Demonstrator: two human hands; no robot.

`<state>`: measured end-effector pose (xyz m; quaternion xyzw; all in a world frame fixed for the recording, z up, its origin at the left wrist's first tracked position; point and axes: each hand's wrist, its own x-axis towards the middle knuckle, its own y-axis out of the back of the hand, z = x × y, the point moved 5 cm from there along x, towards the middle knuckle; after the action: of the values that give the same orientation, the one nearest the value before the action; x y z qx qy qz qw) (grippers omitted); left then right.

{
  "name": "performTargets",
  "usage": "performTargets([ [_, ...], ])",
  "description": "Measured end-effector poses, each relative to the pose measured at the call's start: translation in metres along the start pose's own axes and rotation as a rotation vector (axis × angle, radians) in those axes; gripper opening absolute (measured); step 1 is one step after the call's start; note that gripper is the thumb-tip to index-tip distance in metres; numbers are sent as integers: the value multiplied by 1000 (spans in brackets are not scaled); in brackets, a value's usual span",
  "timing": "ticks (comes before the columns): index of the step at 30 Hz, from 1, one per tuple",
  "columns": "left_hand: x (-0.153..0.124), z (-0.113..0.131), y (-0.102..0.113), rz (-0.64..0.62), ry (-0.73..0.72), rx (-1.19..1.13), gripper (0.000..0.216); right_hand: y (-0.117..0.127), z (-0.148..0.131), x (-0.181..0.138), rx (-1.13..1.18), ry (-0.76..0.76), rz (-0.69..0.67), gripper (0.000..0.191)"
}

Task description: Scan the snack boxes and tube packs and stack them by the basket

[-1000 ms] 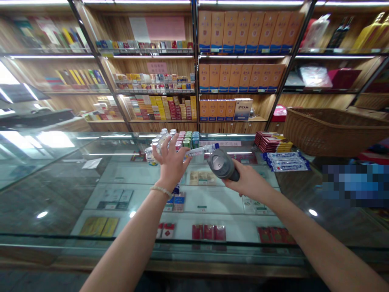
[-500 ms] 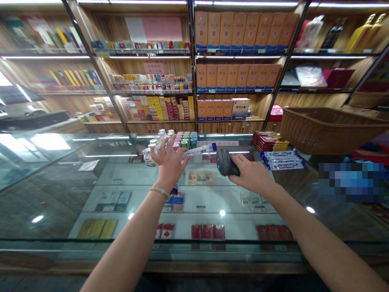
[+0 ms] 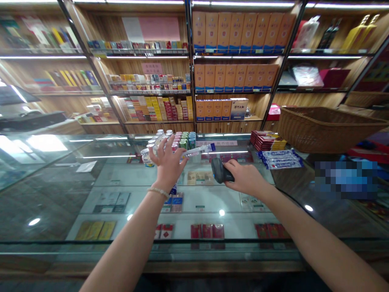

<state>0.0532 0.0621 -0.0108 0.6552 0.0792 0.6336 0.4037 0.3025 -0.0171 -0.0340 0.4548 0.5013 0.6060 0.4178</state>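
My left hand, with a beaded bracelet at the wrist, pinches a long slim packet between thumb and fingers; its other fingers are spread. The packet is whitish with blue ends and points right. My right hand is wrapped round the handle of a black barcode scanner, whose head sits just below and right of the packet, apart from it. Small white-capped bottles stand behind my left hand, partly covered by it. Similar blue-and-white packets lie flat beyond my right hand.
Under my hands is a glass display counter holding cigarette packs. Colourful cans stand at its back. Red boxes are piled near a wicker basket on the right. Stocked shelves rise behind.
The scanner has moved a little left and down in my right hand, with its head turned. My left hand keeps the packet nearly where it was. The view has shifted slightly.
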Motion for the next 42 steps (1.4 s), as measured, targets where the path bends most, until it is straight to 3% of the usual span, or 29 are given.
performTargets([
  [10, 0, 2, 3, 25, -7, -1, 12, 0, -3, -1, 20, 33, 40, 41],
  [24, 0, 3, 3, 5, -3, -15, 13, -5, -5, 2, 11, 84, 84, 52],
  [35, 0, 10, 5, 0, -22, 0, 12, -12, 0, 4, 104, 35, 101, 82],
  [37, -1, 13, 6, 2, -43, -3, 12, -7, 8, 6, 151, 3, 166, 77],
  [42, -2, 28, 9, -6, -96, -21, 14, 10, 35, 9, 250, -52, 497, 51],
])
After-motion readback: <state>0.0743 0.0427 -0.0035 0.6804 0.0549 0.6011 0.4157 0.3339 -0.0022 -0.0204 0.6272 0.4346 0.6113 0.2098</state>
